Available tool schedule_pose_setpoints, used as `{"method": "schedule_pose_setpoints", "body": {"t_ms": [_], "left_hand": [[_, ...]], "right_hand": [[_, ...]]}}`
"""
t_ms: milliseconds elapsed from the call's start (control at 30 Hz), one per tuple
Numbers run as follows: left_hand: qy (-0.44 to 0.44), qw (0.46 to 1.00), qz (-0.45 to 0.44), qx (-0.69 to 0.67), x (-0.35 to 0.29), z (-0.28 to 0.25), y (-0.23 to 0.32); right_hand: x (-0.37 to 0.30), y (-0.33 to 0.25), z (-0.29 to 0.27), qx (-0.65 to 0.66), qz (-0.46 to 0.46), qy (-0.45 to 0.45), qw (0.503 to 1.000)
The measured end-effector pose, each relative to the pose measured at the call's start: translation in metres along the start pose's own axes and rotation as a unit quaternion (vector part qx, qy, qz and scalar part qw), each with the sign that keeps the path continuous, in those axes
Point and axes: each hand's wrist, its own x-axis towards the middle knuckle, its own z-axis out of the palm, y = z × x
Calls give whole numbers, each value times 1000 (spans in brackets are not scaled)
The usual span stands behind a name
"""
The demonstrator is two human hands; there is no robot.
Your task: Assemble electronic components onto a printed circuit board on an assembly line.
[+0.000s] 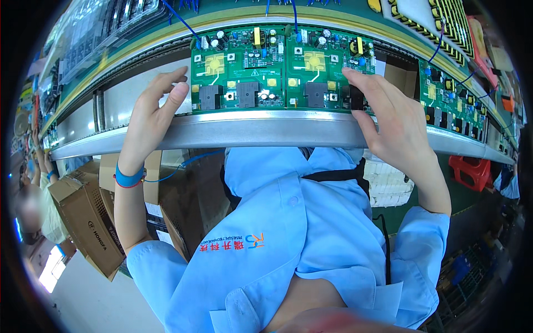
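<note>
Two green circuit boards sit side by side in a metal-railed track in front of me. The left board [240,72] carries yellow pads, capacitors and two grey box-shaped relays. My left hand [155,108] is open beside its left edge, thumb and fingers apart, holding nothing. My right hand [394,114] reaches over the right edge of the right board [311,75], thumb and index finger spread around a dark relay [356,99] seated on it. Whether the fingers touch the relay is hidden. Blue wires rise from the far edge of both boards.
A silver rail [266,129] runs along the near side of the track. More green boards [452,105] lie further right. Black trays [105,33] stand at the far left, a white tray [411,14] at the far right. Cardboard boxes [89,222] and a red stool [471,172] are below.
</note>
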Motion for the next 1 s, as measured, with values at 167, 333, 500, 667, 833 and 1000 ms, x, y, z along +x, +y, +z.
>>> {"method": "schedule_pose_setpoints", "body": {"t_ms": [167,333,500,667,833,1000], "left_hand": [[-11,997,74,-6,5,3,7],[-10,996,83,0,5,4,7],[-42,990,132,-31,20,17,24],[-67,977,204,-11,36,33,55],[-106,973,203,-16,48,46,76],[-154,974,156,-55,55,50,69]], "right_hand": [[4,-8,-6,-54,12,-38,998],[4,-5,-5,-83,-44,-17,995],[1,-13,-7,-1,-102,52,993],[6,-33,18,25,-187,57,980],[23,-47,35,-21,-208,13,978],[30,-51,59,-91,-174,46,979]]}}
